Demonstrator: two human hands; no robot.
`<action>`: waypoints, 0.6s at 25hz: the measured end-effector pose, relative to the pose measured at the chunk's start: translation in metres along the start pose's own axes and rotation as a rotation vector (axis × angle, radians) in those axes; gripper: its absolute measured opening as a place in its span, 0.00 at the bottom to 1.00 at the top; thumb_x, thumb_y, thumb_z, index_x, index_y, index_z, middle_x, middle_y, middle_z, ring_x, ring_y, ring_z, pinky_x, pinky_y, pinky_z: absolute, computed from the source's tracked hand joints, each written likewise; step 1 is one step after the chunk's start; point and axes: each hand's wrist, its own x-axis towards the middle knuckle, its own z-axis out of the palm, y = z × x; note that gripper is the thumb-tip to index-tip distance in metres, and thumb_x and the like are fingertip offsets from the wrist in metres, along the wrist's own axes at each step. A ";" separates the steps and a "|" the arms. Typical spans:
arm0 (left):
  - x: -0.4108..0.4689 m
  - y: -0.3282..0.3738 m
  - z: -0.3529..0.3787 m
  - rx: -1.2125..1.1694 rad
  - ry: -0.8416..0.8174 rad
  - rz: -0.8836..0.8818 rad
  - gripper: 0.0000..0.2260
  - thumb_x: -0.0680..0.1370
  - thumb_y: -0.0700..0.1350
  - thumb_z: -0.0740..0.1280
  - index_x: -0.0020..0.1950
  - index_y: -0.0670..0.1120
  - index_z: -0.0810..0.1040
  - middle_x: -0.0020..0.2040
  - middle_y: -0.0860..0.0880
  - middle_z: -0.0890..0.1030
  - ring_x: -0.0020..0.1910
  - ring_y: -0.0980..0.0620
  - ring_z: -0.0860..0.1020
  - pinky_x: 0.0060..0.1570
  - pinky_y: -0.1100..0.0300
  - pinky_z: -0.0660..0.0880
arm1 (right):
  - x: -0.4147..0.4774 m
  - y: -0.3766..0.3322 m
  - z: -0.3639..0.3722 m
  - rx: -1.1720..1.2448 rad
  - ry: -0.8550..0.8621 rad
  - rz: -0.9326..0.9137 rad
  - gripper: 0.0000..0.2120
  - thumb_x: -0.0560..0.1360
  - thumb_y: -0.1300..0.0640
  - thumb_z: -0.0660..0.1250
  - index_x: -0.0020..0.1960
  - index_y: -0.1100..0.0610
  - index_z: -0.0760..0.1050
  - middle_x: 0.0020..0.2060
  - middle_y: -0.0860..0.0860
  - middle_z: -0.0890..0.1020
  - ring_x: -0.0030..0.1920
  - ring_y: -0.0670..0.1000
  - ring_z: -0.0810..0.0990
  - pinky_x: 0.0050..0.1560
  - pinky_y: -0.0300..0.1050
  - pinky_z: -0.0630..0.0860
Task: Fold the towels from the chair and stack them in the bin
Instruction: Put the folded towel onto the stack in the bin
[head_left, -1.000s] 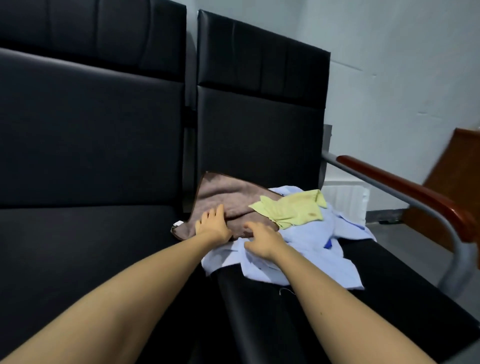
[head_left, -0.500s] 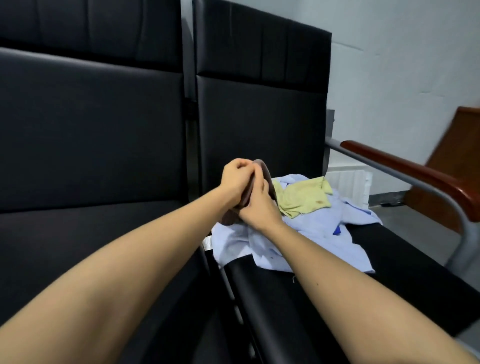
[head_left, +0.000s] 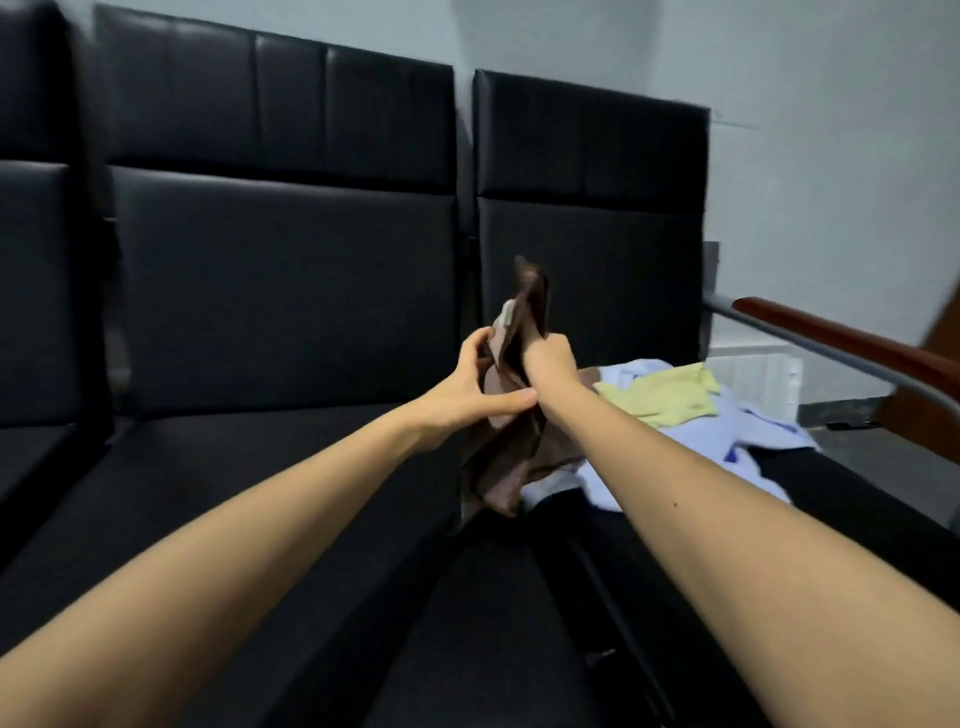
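Observation:
A brown towel (head_left: 511, 457) hangs bunched in the air above the gap between two black seats. My right hand (head_left: 548, 358) grips its upper part, with one corner sticking up above the fist. My left hand (head_left: 475, 384) holds the towel just below, thumb across the cloth. On the right black chair (head_left: 857, 509) lie a yellow-green towel (head_left: 662, 395) and, under it, a pale blue cloth (head_left: 748, 441). No bin is in view.
A row of black padded seats (head_left: 260, 467) runs left with tall backrests. A wooden armrest on a grey metal tube (head_left: 852, 343) borders the right chair. A white ribbed object (head_left: 753, 374) stands by the grey wall behind.
Both hands have lifted the brown towel off the pile and carried it up and left. The camera has turned left, so the cloth pile now sits at the right.

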 end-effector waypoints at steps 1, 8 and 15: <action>-0.018 -0.004 -0.012 0.066 0.085 -0.005 0.35 0.74 0.40 0.70 0.73 0.52 0.54 0.60 0.53 0.73 0.57 0.55 0.75 0.49 0.64 0.74 | -0.012 -0.001 0.018 0.005 -0.073 0.025 0.16 0.81 0.56 0.55 0.64 0.63 0.72 0.56 0.58 0.78 0.55 0.56 0.76 0.43 0.35 0.73; -0.109 -0.014 -0.114 0.702 0.605 -0.085 0.08 0.74 0.35 0.59 0.49 0.42 0.74 0.48 0.45 0.79 0.49 0.45 0.75 0.44 0.56 0.69 | -0.067 0.001 0.105 -0.624 -0.196 -0.122 0.39 0.75 0.56 0.65 0.77 0.54 0.46 0.73 0.58 0.58 0.70 0.59 0.64 0.69 0.54 0.61; -0.144 -0.001 -0.174 1.154 0.240 -0.209 0.09 0.72 0.38 0.63 0.51 0.44 0.78 0.51 0.44 0.80 0.52 0.44 0.77 0.47 0.55 0.72 | -0.099 -0.041 0.139 -1.124 -0.285 -0.602 0.15 0.76 0.61 0.58 0.61 0.53 0.72 0.60 0.55 0.77 0.60 0.59 0.75 0.54 0.47 0.69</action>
